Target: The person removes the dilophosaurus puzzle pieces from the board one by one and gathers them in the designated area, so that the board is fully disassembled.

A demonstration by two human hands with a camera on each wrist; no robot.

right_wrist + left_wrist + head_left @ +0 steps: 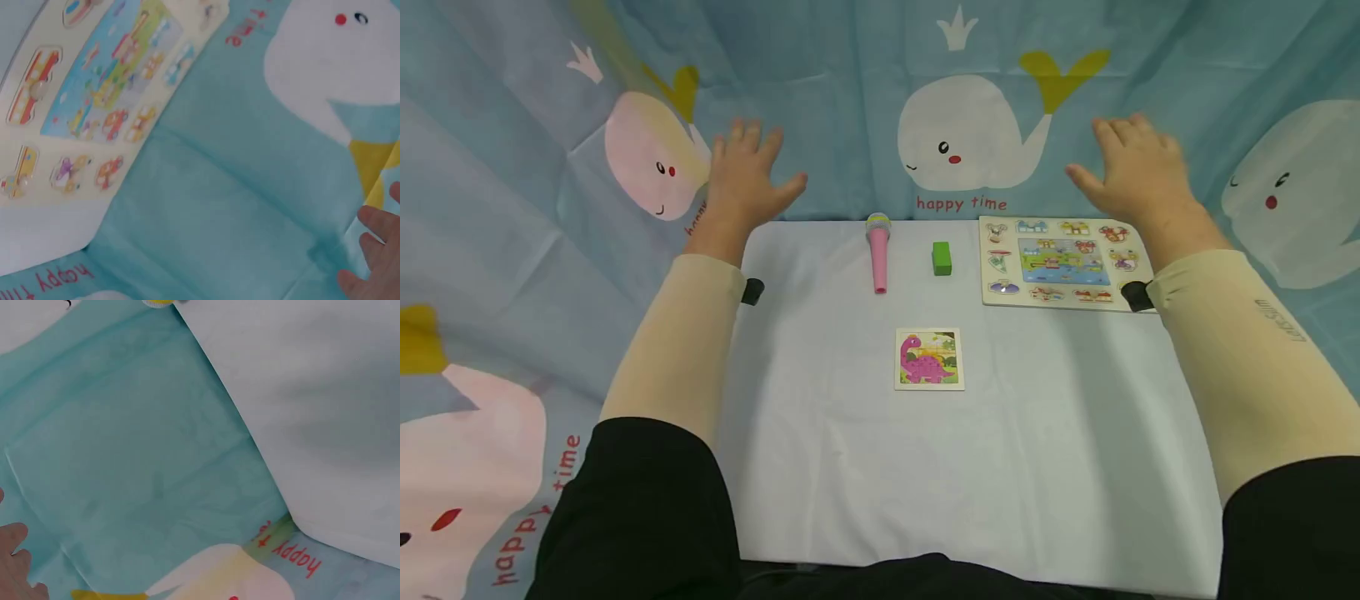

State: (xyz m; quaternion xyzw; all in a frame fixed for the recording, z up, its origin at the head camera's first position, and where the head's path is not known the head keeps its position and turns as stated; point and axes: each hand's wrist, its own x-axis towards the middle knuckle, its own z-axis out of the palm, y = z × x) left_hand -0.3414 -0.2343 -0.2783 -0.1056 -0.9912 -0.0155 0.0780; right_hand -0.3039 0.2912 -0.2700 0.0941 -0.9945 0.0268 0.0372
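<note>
Both hands are raised above the far edge of the white table (970, 467), fingers straight and spread, holding nothing. My left hand (747, 179) hovers over the far left corner, in front of the whale-print cloth. My right hand (1131, 171) hovers just beyond the wooden peg puzzle board (1063, 262). A pink toy microphone (878, 250) and a green block (942, 258) lie between the hands. A small dinosaur puzzle card (929, 358) lies nearer me at the centre. In the wrist views only fingertips (14, 565) (375, 256) show against the cloth, and the puzzle board (94, 94) fills the upper left of the right wrist view.
A blue cloth printed with whales and "happy time" (958, 142) hangs behind and drapes both sides of the table. The cloth (125, 456) meets the table edge (325, 425) in the left wrist view. Small black wrist cameras (752, 292) (1137, 296) sit on the beige sleeves.
</note>
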